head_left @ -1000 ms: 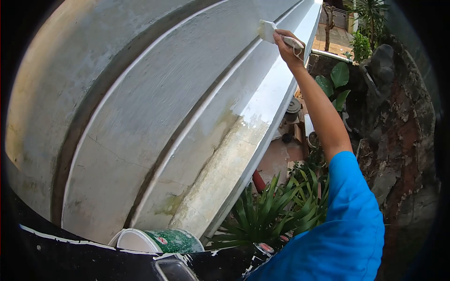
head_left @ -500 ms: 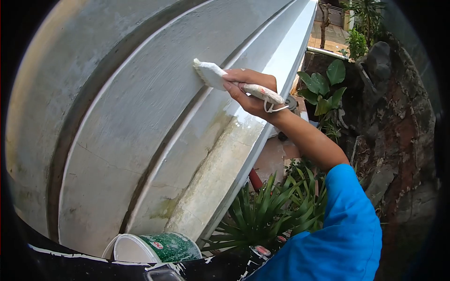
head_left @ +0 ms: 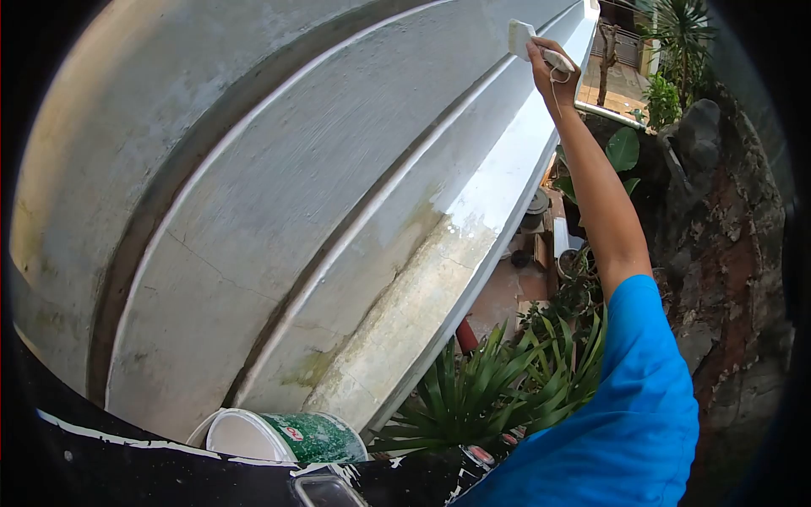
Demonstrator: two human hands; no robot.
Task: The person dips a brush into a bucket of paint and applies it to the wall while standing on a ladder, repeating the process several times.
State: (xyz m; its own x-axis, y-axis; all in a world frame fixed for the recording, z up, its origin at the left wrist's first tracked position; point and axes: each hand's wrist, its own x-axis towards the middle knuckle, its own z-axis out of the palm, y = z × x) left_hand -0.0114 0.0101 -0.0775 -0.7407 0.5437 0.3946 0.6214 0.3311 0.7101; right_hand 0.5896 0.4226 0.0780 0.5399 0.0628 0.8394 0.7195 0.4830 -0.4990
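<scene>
My right hand (head_left: 555, 72) is closed round the handle of a wide paintbrush (head_left: 520, 39) near the top of the view. A white string hangs from the handle. The bristle end lies against or just over the grey stepped wall (head_left: 338, 127); which of the two is hard to tell. Fresh white paint (head_left: 507, 160) covers part of the ledge, while its lower part (head_left: 405, 313) is bare and stained. At the bottom left, a green and white paint bucket (head_left: 317, 438) lies tilted with its mouth facing left. My left hand is out of view.
Long-leaved plants (head_left: 473, 389) grow below the ledge's right edge. A rough rock wall (head_left: 726, 253) rises on the right. A black surface with chipped white edges (head_left: 169, 473) runs along the bottom. A white pipe (head_left: 608, 113) crosses at the upper right.
My right hand has moved up and to the right along the wall with the brush, and the arm is stretched further out. The view has shifted slightly.
</scene>
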